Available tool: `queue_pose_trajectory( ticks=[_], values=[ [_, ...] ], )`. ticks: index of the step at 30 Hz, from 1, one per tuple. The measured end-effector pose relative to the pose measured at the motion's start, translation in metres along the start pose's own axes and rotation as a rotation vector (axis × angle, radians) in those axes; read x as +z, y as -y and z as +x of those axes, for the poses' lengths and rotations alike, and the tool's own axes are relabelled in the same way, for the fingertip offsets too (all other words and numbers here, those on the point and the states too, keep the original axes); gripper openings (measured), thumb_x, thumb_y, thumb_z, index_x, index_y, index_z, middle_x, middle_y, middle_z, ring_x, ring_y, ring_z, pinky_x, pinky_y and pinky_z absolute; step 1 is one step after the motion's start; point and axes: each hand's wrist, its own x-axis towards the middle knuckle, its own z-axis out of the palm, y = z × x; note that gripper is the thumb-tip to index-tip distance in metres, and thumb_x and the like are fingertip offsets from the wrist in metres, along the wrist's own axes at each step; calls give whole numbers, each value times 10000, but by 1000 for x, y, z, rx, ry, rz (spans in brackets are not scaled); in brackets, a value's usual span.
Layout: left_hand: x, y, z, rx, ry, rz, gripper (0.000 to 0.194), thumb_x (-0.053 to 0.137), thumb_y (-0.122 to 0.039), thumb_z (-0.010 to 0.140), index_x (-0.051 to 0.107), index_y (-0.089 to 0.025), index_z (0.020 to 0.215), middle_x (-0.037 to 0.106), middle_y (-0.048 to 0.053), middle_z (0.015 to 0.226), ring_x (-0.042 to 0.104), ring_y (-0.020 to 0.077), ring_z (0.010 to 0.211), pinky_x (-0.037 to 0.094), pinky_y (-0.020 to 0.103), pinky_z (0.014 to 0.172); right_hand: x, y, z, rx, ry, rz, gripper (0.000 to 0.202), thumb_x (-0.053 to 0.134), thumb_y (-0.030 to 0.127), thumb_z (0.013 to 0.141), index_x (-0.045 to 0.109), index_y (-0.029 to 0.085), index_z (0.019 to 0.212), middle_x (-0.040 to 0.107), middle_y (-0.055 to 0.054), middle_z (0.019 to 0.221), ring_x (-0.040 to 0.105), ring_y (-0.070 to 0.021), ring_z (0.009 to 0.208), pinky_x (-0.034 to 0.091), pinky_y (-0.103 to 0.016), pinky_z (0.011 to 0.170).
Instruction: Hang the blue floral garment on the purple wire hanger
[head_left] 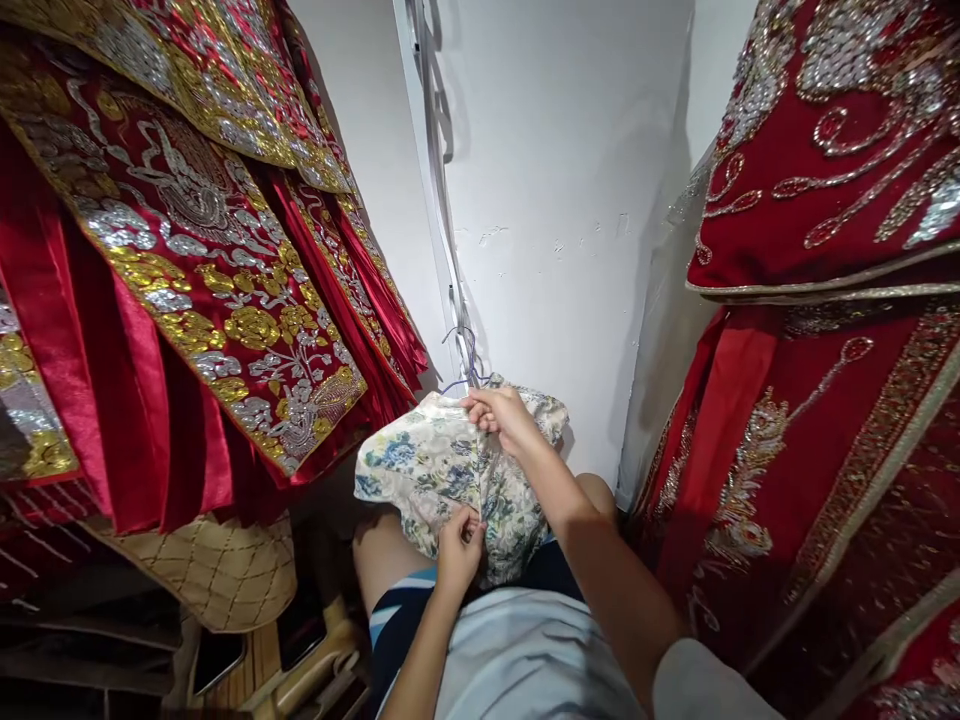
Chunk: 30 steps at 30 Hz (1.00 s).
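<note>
A white short-sleeved garment point(439, 465) with a blue, green and yellow floral print hangs in front of my lap on a thin blue wire hanger point(471, 375). Up at its neckline, my right hand point(501, 415) is closed, pinching the fabric near the hanger. Lower down, my left hand point(461, 540) also has its fingers closed on the cloth beside the dark line that runs down the middle. Whether that line is a zip or a seam, I cannot tell. The garment's lower part is bunched over my thighs.
Red costumes with gold and silver sequins point(247, 330) hang at the left. Beaded red garments point(825, 200) hang at the right. A white metal strip point(435, 180) runs down the white wall point(555, 130). A wooden piece point(247, 670) with a dark flat object point(217, 660) is at lower left.
</note>
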Motion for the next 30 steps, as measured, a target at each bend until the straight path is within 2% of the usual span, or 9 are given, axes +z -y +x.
queue_pose_trajectory(
  ticks=[4, 7, 10, 14, 17, 21, 25, 27, 30],
  values=[
    [-5, -13, 3, -33, -167, -156, 189, 700, -348, 757, 656, -184, 840, 657, 43, 791, 611, 207, 750, 458, 285, 711, 14, -40, -23, -103, -6, -48, 339, 584, 475, 820, 624, 169, 679, 591, 6, 445, 406, -76, 352, 269, -199, 386],
    [-18, -57, 20, 93, -313, -200, 253, 652, -380, 848, 677, -199, 1023, 690, 72, 948, 638, 209, 850, 482, 291, 791, 8, -49, -35, -147, -26, -92, 375, 587, 531, 808, 625, 179, 684, 578, 14, 454, 415, -86, 376, 297, -215, 413],
    [-32, -113, 55, 252, -294, -205, 336, 560, -373, 926, 631, -213, 1213, 679, 38, 881, 617, 171, 744, 484, 280, 751, -2, -30, -35, -238, -11, -126, 369, 582, 521, 811, 624, 177, 687, 571, 16, 474, 447, -94, 416, 334, -221, 450],
    [-38, -162, 96, 449, -123, 38, 188, 587, -295, 902, 718, -182, 976, 702, 44, 862, 620, 171, 763, 458, 267, 731, -11, -18, -24, -275, -8, -180, 393, 579, 553, 796, 587, 186, 654, 505, 37, 432, 406, -91, 401, 303, -224, 443],
    [-39, -173, 101, 488, -151, 147, 166, 602, -289, 893, 704, -176, 827, 677, 22, 740, 591, 151, 670, 435, 250, 673, -21, -38, -14, -254, -72, -180, 411, 596, 575, 775, 569, 194, 622, 389, 70, 415, 313, -79, 399, 226, -227, 436],
    [-62, -158, 98, 427, -534, -41, 148, 624, -307, 883, 676, -169, 878, 669, 14, 823, 613, 147, 771, 464, 246, 738, -35, -80, -11, -87, -55, -177, 398, 633, 542, 741, 548, 197, 562, 327, 79, 399, 250, -78, 403, 187, -237, 437],
    [-103, -107, 97, 40, -970, -675, 83, 600, -216, 881, 571, -185, 809, 568, -45, 789, 561, 90, 754, 469, 210, 794, -43, -103, -21, 24, -10, -184, 324, 621, 428, 735, 520, 193, 535, 370, 67, 406, 282, -78, 404, 195, -236, 426],
    [-112, -78, 92, -157, -901, -844, 219, 515, -167, 907, 467, -188, 694, 457, -51, 654, 499, 91, 608, 483, 215, 686, -45, -103, -24, 68, 24, -200, 290, 598, 372, 750, 519, 192, 537, 396, 62, 412, 300, -77, 404, 205, -230, 422],
    [-99, -49, 79, -368, -655, -974, 298, 454, -68, 878, 390, -194, 616, 347, -59, 547, 388, 84, 458, 443, 204, 527, -52, -95, -25, 133, 80, -257, 294, 591, 312, 766, 528, 191, 506, 431, 51, 390, 315, -76, 386, 220, -222, 413]
  ],
)
